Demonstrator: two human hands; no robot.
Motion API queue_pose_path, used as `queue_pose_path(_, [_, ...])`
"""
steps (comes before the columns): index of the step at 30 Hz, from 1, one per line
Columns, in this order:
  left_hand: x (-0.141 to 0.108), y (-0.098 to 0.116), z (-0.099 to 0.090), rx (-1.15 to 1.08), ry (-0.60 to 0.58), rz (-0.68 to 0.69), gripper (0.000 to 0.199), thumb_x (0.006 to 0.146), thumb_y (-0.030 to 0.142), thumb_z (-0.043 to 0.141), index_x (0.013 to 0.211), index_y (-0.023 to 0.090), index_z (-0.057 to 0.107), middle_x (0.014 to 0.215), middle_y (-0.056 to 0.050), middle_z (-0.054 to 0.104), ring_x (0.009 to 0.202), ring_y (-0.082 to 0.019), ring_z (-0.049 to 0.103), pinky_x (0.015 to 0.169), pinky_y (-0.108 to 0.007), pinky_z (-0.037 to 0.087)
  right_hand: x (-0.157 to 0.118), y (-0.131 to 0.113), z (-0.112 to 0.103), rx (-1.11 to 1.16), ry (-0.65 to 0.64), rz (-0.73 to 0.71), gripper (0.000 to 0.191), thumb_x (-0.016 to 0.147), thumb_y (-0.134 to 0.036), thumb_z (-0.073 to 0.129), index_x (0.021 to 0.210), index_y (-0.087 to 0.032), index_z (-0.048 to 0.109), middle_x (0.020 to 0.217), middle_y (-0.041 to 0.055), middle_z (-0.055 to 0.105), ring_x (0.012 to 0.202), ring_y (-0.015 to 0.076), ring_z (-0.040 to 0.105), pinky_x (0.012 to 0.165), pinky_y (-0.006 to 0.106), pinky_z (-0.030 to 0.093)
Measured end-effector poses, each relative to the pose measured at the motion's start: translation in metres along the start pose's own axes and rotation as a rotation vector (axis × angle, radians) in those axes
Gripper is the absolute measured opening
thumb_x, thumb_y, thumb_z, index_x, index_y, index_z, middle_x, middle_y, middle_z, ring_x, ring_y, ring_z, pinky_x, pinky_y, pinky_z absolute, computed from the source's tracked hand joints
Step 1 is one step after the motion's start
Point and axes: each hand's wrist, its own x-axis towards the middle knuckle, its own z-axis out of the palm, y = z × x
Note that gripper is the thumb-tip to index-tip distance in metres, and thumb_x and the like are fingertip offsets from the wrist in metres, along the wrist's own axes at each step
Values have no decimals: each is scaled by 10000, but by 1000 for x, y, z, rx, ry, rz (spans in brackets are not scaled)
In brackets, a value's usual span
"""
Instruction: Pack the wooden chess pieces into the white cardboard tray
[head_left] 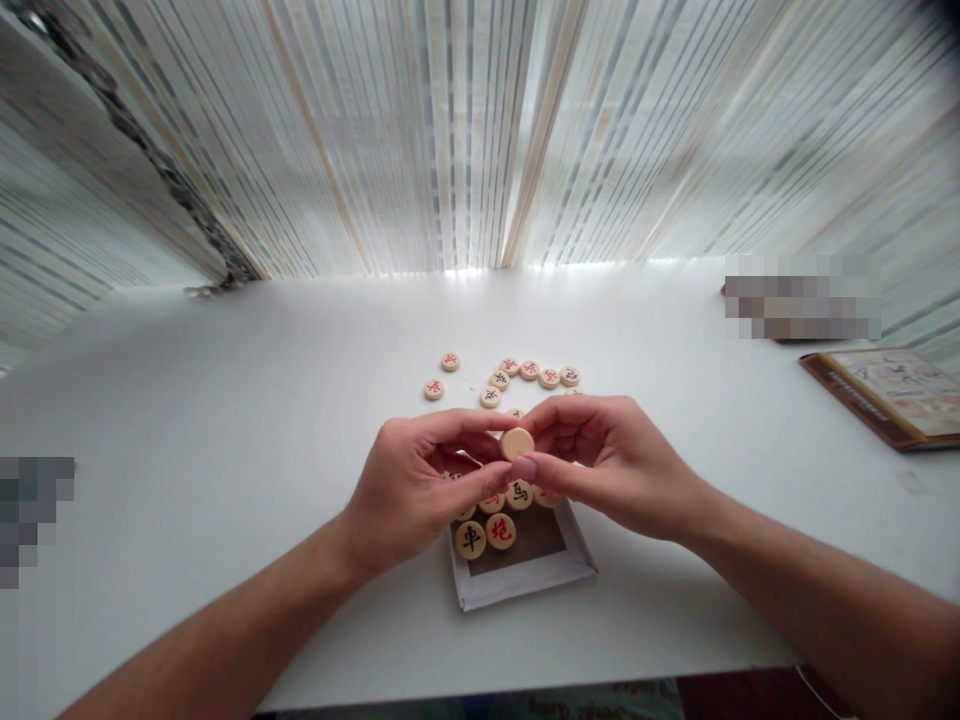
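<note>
- One disc (517, 444) is pinched between left hand (412, 485) and right hand (615, 455), both narrowed to its width; uneven pressure could pop it free
- Boxed pieces (501, 531), 6 o'clock: a drop could jolt them
- Loose pieces (529, 370), 12 o'clock: a stray reach could scatter them

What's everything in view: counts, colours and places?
Smooth table: one, white, spanning the view.
Striped fabric curtain: one, pale, behind table.
Twisted strip: one, dark, at curtain's left.
Shallow tray: one, white rim, brown floor, near front edge.
Round marked discs: at least six, tan, red or black characters, in tray.
Loose round marked discs: at least ten, same colouring, beyond tray.
Blank-faced round disc: one, tan, held up.
Flat rectangular object: one, brown edge, right.
Pixelated shapes: two, brownish right, dark left.
Bare hands: two, left hand, right hand, holding blank-faced disc.
</note>
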Motion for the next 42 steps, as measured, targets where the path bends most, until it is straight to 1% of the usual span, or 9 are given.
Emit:
queue_pose_path(3, [-1,1,2,47,-34,55,242,854,108,843,1095,121,828,863,-82,864,725,-192,840,675,-215,705,-1,1,-1,-33,0,0,365,684,-356,1021,803,-147,746,649,2,680,575,110,584,512,204,456])
queue_pose_path(7, [0,3,5,34,-71,101,232,850,50,825,1067,131,832,887,-79,870,777,-194,853,704,-197,702,-1,-2,-2,-86,-15,9,365,771,-418,964,748,-143,725,596,-2,646,541,100,549,484,197,399])
queue_pose_path(11, [1,3,3,-32,-79,63,266,831,25,838,1070,141,832,876,-66,870,783,-190,855,717,-187,699,-1,-5,-3,-82,-41,-13,407,866,-501,872,732,-151,712,583,3,634,511,104,552,471,209,407])
queue_pose_path(15, [1,3,1,-103,-63,-6,274,846,77,854,1113,131,826,890,-85,871,802,-215,858,736,-230,716,0,-4,-5,-55,-52,3,442,912,-556,804,769,-147,719,614,21,655,517,115,572,462,218,410])
queue_pose_path(19, [1,3,2,-172,-42,-48,281,817,108,898,1090,129,835,854,-81,866,752,-202,850,708,-214,709,0,-5,-5,-1,-55,30,364,843,-476,889,846,-140,748,674,30,705,520,109,587,454,208,423])
queue_pose_path(24, [0,2,4,-221,-36,-48,292,822,46,875,1095,143,838,855,-60,868,735,-167,845,708,-173,694,0,-7,-1,70,-74,48,361,741,-393,983,824,-150,729,669,6,698,527,92,582,465,187,470])
queue_pose_path(32, [-1,5,6,-92,-39,40,324,815,-23,839,1085,156,857,876,-63,871,750,-192,854,689,-163,695,-1,-3,0,85,-42,125,436,625,-350,1053,770,-144,697,627,-16,662,541,86,576,485,178,449])
queue_pose_path(36, [-1,7,7,-60,-49,71,284,847,-6,819,1080,150,859,869,-66,870,762,-189,855,690,-148,688,-1,-4,0,101,-52,121,425,640,-339,1049,760,-139,694,617,-21,655,536,77,569,488,168,454])
queue_pose_path(42, [1,7,6,-133,-54,93,377,800,-82,818,1077,169,864,893,-46,874,742,-164,850,704,-126,678,-1,-6,-2,128,-105,91,352,723,-321,1009,805,-116,735,624,-2,684,514,70,578,465,149,453])
